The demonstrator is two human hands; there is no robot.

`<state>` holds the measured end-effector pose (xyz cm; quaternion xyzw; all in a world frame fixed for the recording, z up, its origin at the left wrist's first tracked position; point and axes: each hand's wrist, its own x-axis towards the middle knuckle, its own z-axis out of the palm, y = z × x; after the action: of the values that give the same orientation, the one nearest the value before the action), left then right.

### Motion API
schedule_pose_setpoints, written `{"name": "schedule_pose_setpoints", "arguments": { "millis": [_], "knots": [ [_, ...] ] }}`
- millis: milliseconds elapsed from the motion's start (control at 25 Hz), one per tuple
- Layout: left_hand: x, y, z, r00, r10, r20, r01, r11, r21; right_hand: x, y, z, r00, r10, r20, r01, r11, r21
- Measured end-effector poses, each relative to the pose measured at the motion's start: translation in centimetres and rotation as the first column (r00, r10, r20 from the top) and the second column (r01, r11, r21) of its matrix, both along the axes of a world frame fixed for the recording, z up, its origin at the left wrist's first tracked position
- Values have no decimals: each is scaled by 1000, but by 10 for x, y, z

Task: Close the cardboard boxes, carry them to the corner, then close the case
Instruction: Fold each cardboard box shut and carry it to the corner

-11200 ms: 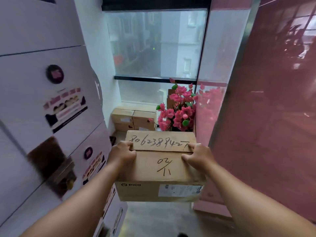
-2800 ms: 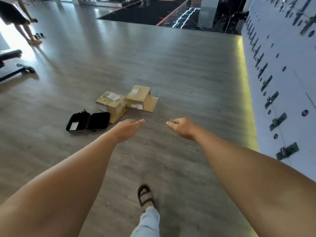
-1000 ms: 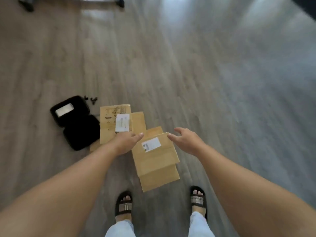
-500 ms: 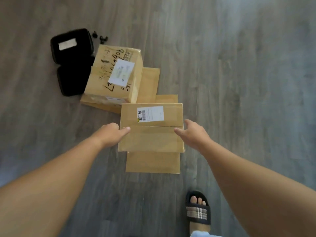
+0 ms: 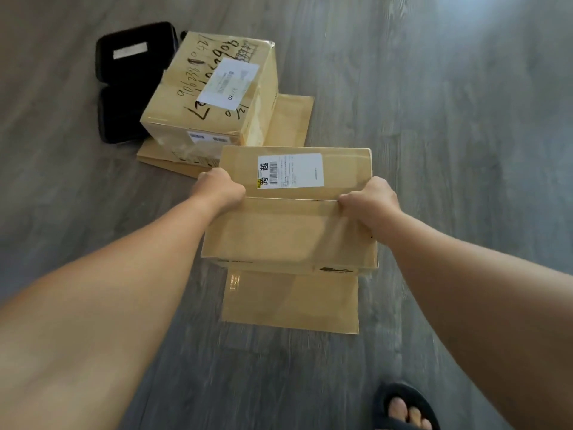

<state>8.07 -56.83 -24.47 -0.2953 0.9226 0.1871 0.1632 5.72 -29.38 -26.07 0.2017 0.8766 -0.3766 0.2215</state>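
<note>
On near box (image 5: 291, 231): both hands' grip

Single head-worn wide-angle view, steeply down and forward, close over the floor (image 5: 434, 119).

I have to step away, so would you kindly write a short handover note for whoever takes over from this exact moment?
Left hand and right hand: each grips one end of the near box, fingers curled over its top edges at the seam.
Near box: on the floor, top flaps shut, one flap lying flat on the floor toward the person.
Far box: behind it to the left, handwritten top, loose flaps spread on the floor around its base.
Black case: lying open beside the far box.
Done: nothing complete here.
Left: close and carry both boxes to the corner, then shut the case.
</note>
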Motion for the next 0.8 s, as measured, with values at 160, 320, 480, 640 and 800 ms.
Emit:
{"name": "schedule_pose_setpoints", "arguments": {
  "millis": [160, 320, 480, 640, 800],
  "knots": [
    [18, -1, 11, 996, 64, -60, -59, 994, 88, 14, 3, 20, 995, -19, -100, 17, 1000, -18],
    [52, -15, 30, 972, 201, -120, -199, 980, 30, 33, 4, 45, 966, -75, -246, 81, 997, 16],
    [78, -42, 50, 923, 347, -169, -352, 936, -2, 50, -16, 64, 964, 74, -255, -37, 988, 147],
    [111, -81, 68, 895, 405, -188, -416, 909, -17, 53, -62, 77, 935, 217, -280, -186, 973, 134],
    [154, -132, 79, 820, 503, -274, -514, 857, 33, 58, -133, 88, 917, 252, -310, -257, 966, 24]
  ]
}}
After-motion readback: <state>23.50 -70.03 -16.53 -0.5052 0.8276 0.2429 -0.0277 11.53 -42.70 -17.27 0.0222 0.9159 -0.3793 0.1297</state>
